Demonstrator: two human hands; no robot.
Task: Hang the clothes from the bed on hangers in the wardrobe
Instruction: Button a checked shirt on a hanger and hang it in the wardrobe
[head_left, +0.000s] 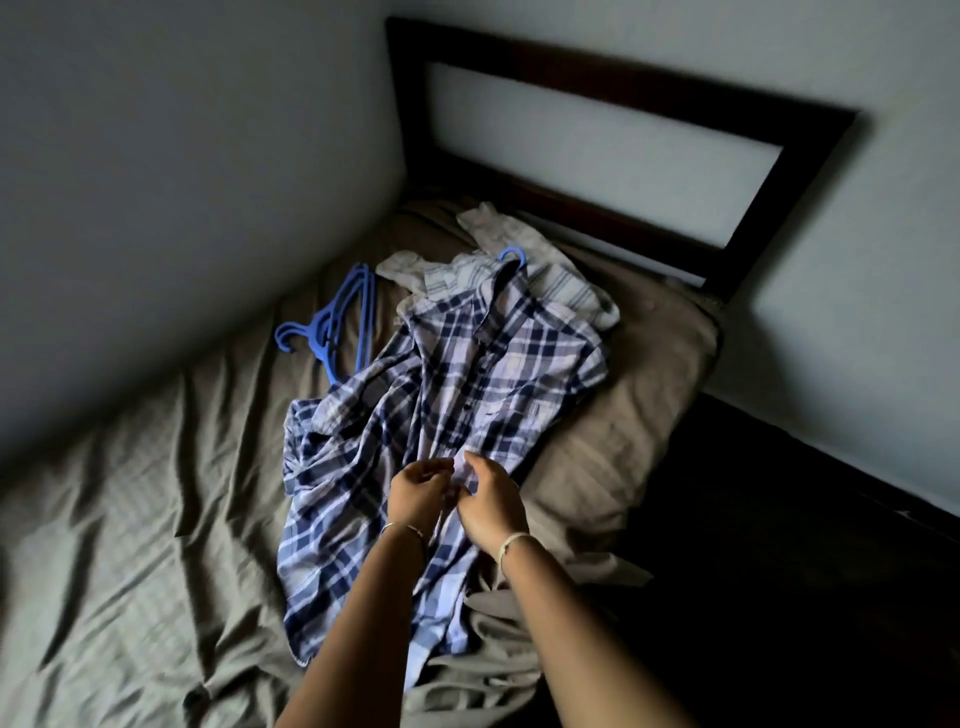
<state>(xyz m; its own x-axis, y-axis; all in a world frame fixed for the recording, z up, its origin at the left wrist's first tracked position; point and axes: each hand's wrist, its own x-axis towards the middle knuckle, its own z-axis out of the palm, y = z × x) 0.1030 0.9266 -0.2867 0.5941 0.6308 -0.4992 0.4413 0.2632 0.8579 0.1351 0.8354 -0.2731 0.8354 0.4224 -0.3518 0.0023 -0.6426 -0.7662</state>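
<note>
Plaid shirt (457, 395) flat mid-bed, collar toward headboard (623, 83), blue hanger hook (511, 255) poking from collar. Left hand (418, 493) and right hand (491, 499) close together, fingers curled, pinching shirt's front edges (along button line). Spare hangers (332, 327) by wall-side edge. Striped clothes (550, 280) heaped past collar. Bare sheet (130, 519) open wall-side.

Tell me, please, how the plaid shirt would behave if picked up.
Probably floppy: the plaid shirt lies creased and bunched on the bed sheet. Likely light; the cloth looks thin. Lifted where the left hand and right hand pinch it, it would probably sag.
</note>
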